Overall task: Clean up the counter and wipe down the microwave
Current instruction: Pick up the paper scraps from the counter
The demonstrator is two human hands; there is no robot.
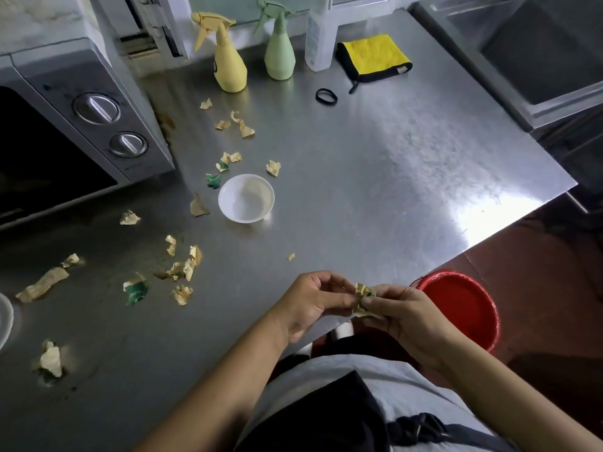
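Observation:
Several torn tan and green paper scraps lie scattered over the steel counter, from the microwave at the left to the near edge. At that near edge my right hand pinches a crumpled wad of scraps. My left hand meets the same wad with thumb and fingertips from the left. A yellow cloth with black trim lies at the back. A yellow spray bottle and a green spray bottle stand upright beside it.
A white bowl sits mid-counter among the scraps. A clear bottle stands at the back and a black hair tie lies near the cloth. A red bucket stands on the floor below the counter's corner. A steel sink is at right.

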